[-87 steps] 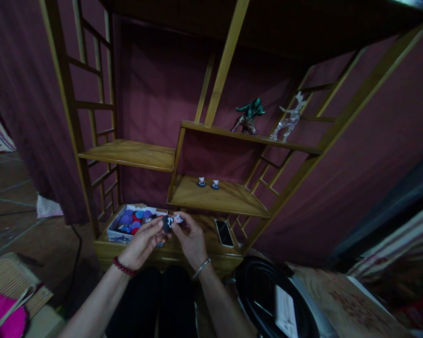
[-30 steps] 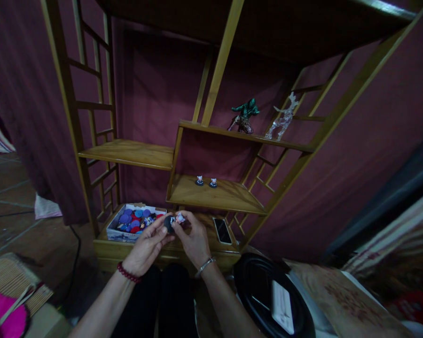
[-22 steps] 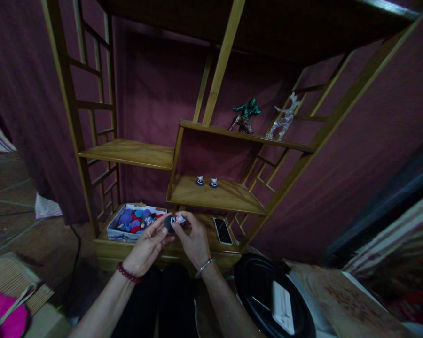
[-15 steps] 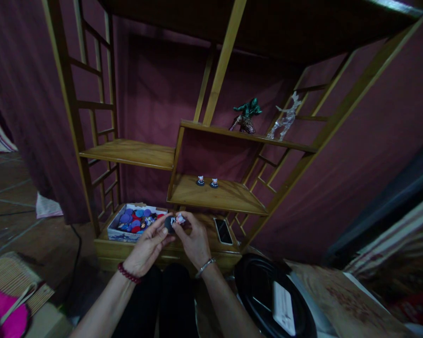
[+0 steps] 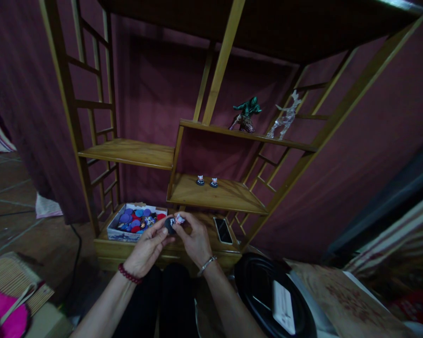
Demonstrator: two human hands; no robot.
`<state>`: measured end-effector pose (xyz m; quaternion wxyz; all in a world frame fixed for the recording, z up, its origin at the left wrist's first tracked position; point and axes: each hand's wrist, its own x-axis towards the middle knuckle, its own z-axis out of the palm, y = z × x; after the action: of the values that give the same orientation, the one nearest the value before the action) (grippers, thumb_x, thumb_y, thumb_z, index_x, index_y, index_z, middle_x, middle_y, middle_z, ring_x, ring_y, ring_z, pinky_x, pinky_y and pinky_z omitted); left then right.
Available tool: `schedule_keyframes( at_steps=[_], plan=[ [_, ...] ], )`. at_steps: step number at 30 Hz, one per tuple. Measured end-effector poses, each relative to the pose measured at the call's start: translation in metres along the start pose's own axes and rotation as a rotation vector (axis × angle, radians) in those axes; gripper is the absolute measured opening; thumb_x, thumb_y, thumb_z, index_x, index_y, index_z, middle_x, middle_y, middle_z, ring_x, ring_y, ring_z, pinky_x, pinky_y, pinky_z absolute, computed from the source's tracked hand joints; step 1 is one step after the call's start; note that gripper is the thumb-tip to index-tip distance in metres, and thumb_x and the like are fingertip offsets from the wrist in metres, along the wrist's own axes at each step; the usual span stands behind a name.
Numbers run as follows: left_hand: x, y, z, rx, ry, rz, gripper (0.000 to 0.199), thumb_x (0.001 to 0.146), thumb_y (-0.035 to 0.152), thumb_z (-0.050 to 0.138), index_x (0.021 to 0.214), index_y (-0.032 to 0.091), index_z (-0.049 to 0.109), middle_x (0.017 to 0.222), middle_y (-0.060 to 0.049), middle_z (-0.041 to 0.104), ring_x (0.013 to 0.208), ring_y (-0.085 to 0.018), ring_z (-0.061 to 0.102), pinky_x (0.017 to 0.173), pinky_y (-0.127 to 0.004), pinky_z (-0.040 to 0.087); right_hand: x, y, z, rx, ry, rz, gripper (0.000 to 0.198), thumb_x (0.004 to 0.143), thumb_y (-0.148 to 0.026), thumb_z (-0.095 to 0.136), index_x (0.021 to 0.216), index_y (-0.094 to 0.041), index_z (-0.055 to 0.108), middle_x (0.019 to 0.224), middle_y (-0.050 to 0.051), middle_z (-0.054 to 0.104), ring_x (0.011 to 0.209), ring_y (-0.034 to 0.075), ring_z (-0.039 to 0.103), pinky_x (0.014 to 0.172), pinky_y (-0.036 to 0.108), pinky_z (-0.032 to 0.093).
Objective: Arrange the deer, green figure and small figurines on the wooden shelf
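Note:
A small figurine (image 5: 178, 219) with a pale head and a round dark base lies tilted between my two hands, in front of the lower shelf. My left hand (image 5: 148, 246) pinches its dark base with thumb and fingers. Closed round the head end is my right hand (image 5: 195, 237), its thumb against the figurine's body. Two similar small figurines, one on the left (image 5: 200, 180) and one on the right (image 5: 214, 182), stand upright on the middle shelf (image 5: 215, 197). Behind my left hand is an open box (image 5: 121, 234) of several blue, purple and red round-based pieces.
A phone (image 5: 223, 230) lies on the bottom shelf right of my hands. Higher up stand a green figure (image 5: 247, 114) and a clear deer-like statuette (image 5: 285, 116). A wooden post (image 5: 225, 61) divides the upper frame. At lower right sits a black round-lidded object (image 5: 254, 281).
Both hands keep their grip on the figurine, almost unmoved. The view has shifted very slightly.

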<state>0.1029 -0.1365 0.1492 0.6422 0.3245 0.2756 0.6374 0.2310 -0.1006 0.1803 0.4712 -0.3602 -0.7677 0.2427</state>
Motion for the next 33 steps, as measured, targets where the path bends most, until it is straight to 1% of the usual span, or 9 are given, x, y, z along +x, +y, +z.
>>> schedule_keyframes(
  at_steps=[6, 10, 16, 19, 25, 29, 33],
  plan=[
    [0.0, -0.002, 0.0, -0.019, 0.009, -0.017, 0.037, 0.068, 0.019, 0.063, 0.105, 0.016, 0.059, 0.106, -0.008, 0.06, 0.09, -0.017, 0.056, 0.074, -0.026, 0.045, 0.003, 0.001, -0.006, 0.008, -0.064, -0.054, 0.021, 0.075, -0.021, 0.054, 0.095, -0.024, 0.059, 0.093, 0.001, 0.063, 0.087, 0.016, 0.057, 0.079, 0.027, 0.043],
    [-0.001, -0.004, 0.002, -0.053, 0.009, -0.021, 0.034, 0.067, 0.019, 0.064, 0.101, 0.015, 0.061, 0.1, -0.008, 0.063, 0.086, -0.017, 0.058, 0.072, -0.026, 0.045, 0.005, 0.001, -0.012, -0.008, -0.123, -0.087, 0.024, 0.076, -0.019, 0.054, 0.099, -0.024, 0.058, 0.096, 0.001, 0.062, 0.09, 0.015, 0.055, 0.081, 0.027, 0.042],
    [-0.002, -0.007, 0.003, -0.086, -0.016, -0.051, 0.032, 0.068, 0.017, 0.064, 0.1, 0.015, 0.061, 0.098, -0.009, 0.063, 0.084, -0.017, 0.058, 0.072, -0.028, 0.044, 0.007, -0.004, -0.022, -0.042, -0.231, -0.079, 0.03, 0.076, -0.017, 0.053, 0.104, -0.026, 0.054, 0.1, 0.0, 0.06, 0.094, 0.014, 0.054, 0.083, 0.027, 0.041],
    [-0.002, -0.01, 0.003, -0.102, -0.02, -0.059, 0.031, 0.068, 0.016, 0.063, 0.099, 0.015, 0.062, 0.099, -0.008, 0.063, 0.084, -0.018, 0.059, 0.073, -0.028, 0.044, 0.007, -0.006, -0.026, -0.029, -0.267, -0.043, 0.032, 0.075, -0.016, 0.052, 0.106, -0.024, 0.049, 0.098, -0.001, 0.06, 0.09, 0.013, 0.055, 0.081, 0.026, 0.042],
    [0.0, -0.014, 0.006, -0.132, -0.037, -0.081, 0.029, 0.07, 0.014, 0.061, 0.099, 0.016, 0.062, 0.098, -0.007, 0.063, 0.081, -0.015, 0.059, 0.076, -0.027, 0.043, 0.007, -0.006, -0.03, -0.045, -0.274, -0.016, 0.023, 0.074, -0.016, 0.051, 0.097, -0.021, 0.05, 0.089, 0.0, 0.059, 0.083, 0.013, 0.056, 0.077, 0.026, 0.043],
    [0.003, -0.015, 0.009, -0.151, -0.035, -0.075, 0.028, 0.071, 0.013, 0.059, 0.099, 0.017, 0.062, 0.101, -0.006, 0.063, 0.084, -0.013, 0.057, 0.079, -0.027, 0.043, 0.005, -0.005, -0.031, -0.079, -0.249, -0.022, 0.025, 0.074, -0.016, 0.05, 0.099, -0.021, 0.051, 0.091, 0.001, 0.06, 0.084, 0.013, 0.055, 0.078, 0.027, 0.043],
    [0.006, -0.015, 0.012, -0.16, -0.024, -0.075, 0.028, 0.07, 0.012, 0.06, 0.098, 0.017, 0.062, 0.106, -0.006, 0.061, 0.09, -0.015, 0.056, 0.08, -0.029, 0.043, 0.005, -0.001, -0.032, -0.072, -0.209, -0.042, 0.027, 0.075, -0.017, 0.05, 0.101, -0.022, 0.051, 0.093, 0.001, 0.059, 0.087, 0.014, 0.054, 0.079, 0.028, 0.042]
  ],
)
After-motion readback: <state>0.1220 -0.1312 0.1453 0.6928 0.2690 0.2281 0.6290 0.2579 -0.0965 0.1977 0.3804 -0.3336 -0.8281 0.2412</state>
